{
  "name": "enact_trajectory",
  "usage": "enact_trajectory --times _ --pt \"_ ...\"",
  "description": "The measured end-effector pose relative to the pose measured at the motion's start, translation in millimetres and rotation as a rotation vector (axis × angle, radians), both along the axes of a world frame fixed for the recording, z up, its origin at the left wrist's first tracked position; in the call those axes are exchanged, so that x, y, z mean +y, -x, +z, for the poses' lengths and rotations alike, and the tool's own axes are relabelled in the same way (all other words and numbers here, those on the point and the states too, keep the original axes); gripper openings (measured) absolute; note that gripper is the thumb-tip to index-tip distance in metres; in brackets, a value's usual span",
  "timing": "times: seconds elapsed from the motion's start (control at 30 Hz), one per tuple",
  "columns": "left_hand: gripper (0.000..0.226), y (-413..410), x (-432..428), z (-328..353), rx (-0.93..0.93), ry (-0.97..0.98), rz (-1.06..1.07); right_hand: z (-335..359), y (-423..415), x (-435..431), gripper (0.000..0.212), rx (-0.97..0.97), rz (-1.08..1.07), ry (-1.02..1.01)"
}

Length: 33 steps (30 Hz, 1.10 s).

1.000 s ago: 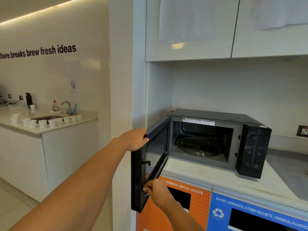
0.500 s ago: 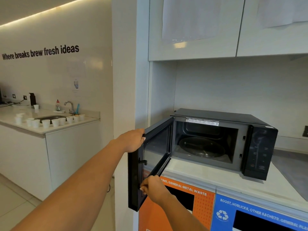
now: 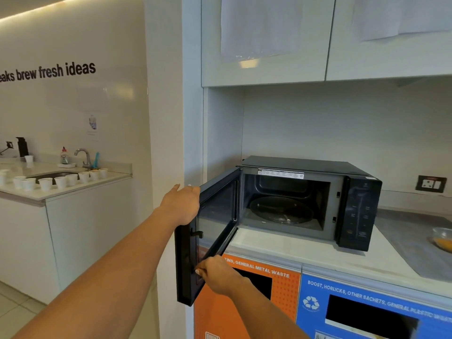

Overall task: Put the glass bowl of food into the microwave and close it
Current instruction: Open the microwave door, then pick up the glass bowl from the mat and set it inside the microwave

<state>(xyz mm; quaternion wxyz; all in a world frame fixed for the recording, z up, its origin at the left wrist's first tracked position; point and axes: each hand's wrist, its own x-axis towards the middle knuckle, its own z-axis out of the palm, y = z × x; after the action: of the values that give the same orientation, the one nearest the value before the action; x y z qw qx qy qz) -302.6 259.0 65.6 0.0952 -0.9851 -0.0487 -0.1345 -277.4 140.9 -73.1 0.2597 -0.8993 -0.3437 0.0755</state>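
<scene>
The microwave (image 3: 310,204) sits mid-frame on a pale counter (image 3: 293,250), its door (image 3: 210,236) swung out to the left and the cavity bare except for the glass turntable (image 3: 281,210). The left hand (image 3: 182,204) rests on the door's top outer corner with fingers extended and loosely spread, more a steadying touch than a grip. The right hand (image 3: 216,275), lower centre of the frame, pinches the door's bottom edge, fingers curled narrow around it. Neither hand carries anything else.

The glass bowl of food (image 3: 444,239) is at the far right edge of the frame, on a grey mat (image 3: 413,241) well apart from the microwave and only half in view; something orange-yellow lies in it, though the crop makes it hard to say what.

I judge the door-opening step essentially done, with the bowl not yet fetched.

The risks from here seem mostly about the door and the reach. Once both hands let go, the door may drift partway shut, so the bowl could knock against it on the way in. The bowl is smooth glass and far to the right; a one-handed grab could let it slip or tip its contents. Set off-centre on the turntable, it might foul the cavity wall or stop the door latching.
</scene>
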Motion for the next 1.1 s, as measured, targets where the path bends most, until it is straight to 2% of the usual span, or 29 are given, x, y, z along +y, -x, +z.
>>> enact_trajectory --times 0.13,0.3,0.67,1.1 --pt "0.050 -4 -19 -7 -0.067 -0.172 0.039 4 2 -14 0.032 -0.059 -0.015 0.017" --pt "0.056 -19 -43 -22 -0.167 -0.144 -0.071 11 -9 -41 0.033 -0.157 -0.062 0.075" --pt "0.063 -81 -122 -76 0.035 -0.062 -0.110 -2 -68 -155 0.045 -0.188 -0.253 0.280" --pt "0.057 -192 -302 -132 0.198 0.059 -0.282 -26 -161 -355 0.051 -0.030 -0.566 0.241"
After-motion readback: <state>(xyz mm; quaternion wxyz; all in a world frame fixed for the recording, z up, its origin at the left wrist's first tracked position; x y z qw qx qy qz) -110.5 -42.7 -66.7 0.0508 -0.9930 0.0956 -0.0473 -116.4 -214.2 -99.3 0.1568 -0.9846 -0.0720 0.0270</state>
